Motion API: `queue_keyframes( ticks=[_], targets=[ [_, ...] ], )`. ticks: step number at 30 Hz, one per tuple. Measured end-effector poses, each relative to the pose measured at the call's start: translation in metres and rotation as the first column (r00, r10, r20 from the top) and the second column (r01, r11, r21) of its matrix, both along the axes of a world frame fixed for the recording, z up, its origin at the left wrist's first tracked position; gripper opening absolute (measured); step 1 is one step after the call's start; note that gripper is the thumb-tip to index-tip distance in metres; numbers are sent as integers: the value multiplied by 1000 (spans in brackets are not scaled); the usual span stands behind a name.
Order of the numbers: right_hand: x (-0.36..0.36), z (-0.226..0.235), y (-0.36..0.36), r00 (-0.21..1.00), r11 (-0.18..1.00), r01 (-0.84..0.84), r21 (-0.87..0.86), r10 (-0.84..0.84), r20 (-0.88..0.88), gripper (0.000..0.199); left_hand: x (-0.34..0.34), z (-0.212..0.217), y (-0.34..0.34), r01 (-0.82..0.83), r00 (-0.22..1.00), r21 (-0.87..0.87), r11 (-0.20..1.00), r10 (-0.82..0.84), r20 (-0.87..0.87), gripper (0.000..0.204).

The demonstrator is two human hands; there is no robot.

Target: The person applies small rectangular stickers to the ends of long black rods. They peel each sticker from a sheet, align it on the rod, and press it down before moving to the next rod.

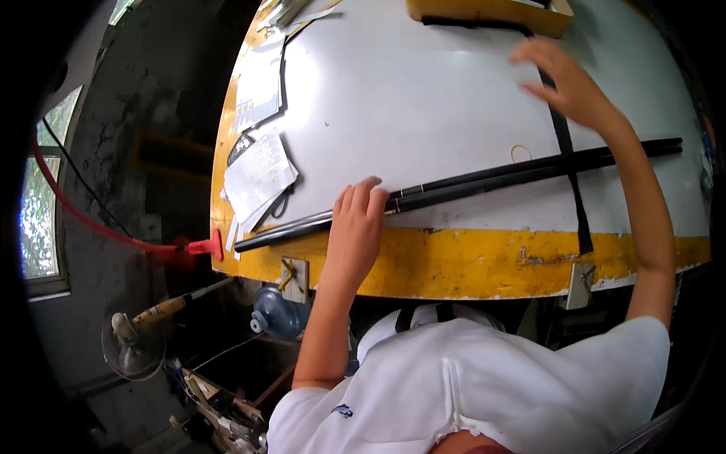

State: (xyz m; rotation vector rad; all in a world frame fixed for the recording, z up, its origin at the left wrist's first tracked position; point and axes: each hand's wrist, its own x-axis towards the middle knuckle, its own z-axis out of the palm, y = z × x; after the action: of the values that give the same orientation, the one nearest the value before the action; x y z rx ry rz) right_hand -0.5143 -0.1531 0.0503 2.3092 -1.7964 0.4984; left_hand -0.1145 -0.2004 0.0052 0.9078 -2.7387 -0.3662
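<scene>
Two long black rods [484,178] lie side by side across the white table top [423,98], parallel to its yellow front edge [469,265]. My left hand [355,223] presses down on them near their left part, fingers laid over the rods. A narrow black strap [569,159] runs from the far side over the rods and down over the front edge. My right hand [563,79] hovers over the strap's far part, slightly blurred, fingers spread and holding nothing. A thin rubber band [520,152] lies just beyond the rods.
Loose printed papers [259,175] lie at the table's left end. A yellow wooden tray [488,11] stands at the far edge. Left of the table are a red hose with a red fitting [206,246], a small fan [133,346] and a blue water bottle [277,313].
</scene>
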Motion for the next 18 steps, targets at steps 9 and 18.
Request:
queue_keyframes(
  ticks=[9, 18],
  targets=[
    [75, 11, 157, 956, 930, 277, 242, -292, 26, 44, 2, 45, 33, 76, 995, -43, 996, -78, -62, 32],
    [90, 11, 235, 922, 937, 350, -2, -344, 179, 35, 41, 65, 67, 80, 970, -161, 984, -114, -213, 43]
  ],
)
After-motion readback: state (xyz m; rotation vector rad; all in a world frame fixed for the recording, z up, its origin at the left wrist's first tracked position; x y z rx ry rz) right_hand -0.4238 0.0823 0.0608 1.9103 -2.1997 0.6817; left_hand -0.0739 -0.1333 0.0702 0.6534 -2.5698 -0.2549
